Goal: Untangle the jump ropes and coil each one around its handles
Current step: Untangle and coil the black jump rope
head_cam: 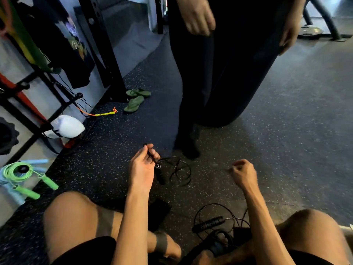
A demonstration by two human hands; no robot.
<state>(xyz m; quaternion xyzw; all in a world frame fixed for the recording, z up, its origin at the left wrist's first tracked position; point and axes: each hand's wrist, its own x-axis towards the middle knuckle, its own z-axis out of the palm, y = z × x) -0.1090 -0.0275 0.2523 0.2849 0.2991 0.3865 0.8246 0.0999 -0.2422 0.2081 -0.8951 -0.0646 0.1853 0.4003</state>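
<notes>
My left hand [142,169] grips the black handles [159,172] of a jump rope, held above the speckled floor. Thin black cord [181,172] loops out to the right of those handles. My right hand [243,174] is raised to the right with its fingers curled; whether it pinches the thin cord I cannot tell. A second black jump rope [209,223] lies loose on the floor between my knees, its ribbed handle pointing up right. At the far left lies a green jump rope [28,178], coiled beside its handles, on top of a light blue one [11,192].
Another person in dark clothes [219,73] stands just beyond my hands. Green flip-flops [135,100] lie by a black rack post [103,44]. A yellow and orange rope handle [105,113] and a white bag [65,127] lie near the rack at left.
</notes>
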